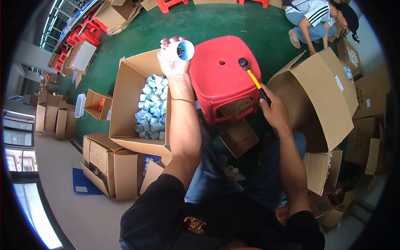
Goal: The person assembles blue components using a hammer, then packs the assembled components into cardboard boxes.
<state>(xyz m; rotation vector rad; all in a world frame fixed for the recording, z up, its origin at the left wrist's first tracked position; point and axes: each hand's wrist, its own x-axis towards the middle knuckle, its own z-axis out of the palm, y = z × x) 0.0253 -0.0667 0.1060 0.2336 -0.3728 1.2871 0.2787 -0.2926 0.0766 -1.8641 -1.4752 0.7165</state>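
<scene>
My left hand (pixel 174 66) is raised over the far right corner of a large cardboard box (pixel 125 93), its fingers round a white plastic cup-shaped part (pixel 184 51). The round opening shows a pale blue inside with something dark in it. Many similar pale blue and white cylindrical parts (pixel 153 108) are heaped in that box. My right hand (pixel 275 109) grips a small mallet (pixel 253 78) by its black and yellow handle. The mallet's black head is over the right side of a red plastic stool (pixel 212 54) with a hole in its seat.
A large open carton (pixel 325 96) stands right of the stool. At the far right another person (pixel 310 21) crouches, reaching down behind it. Smaller cardboard boxes (pixel 106 164) lie at the near left, with a flattened-looking box (pixel 239 138) under the stool's front. Red stools (pixel 89 33) stand far left.
</scene>
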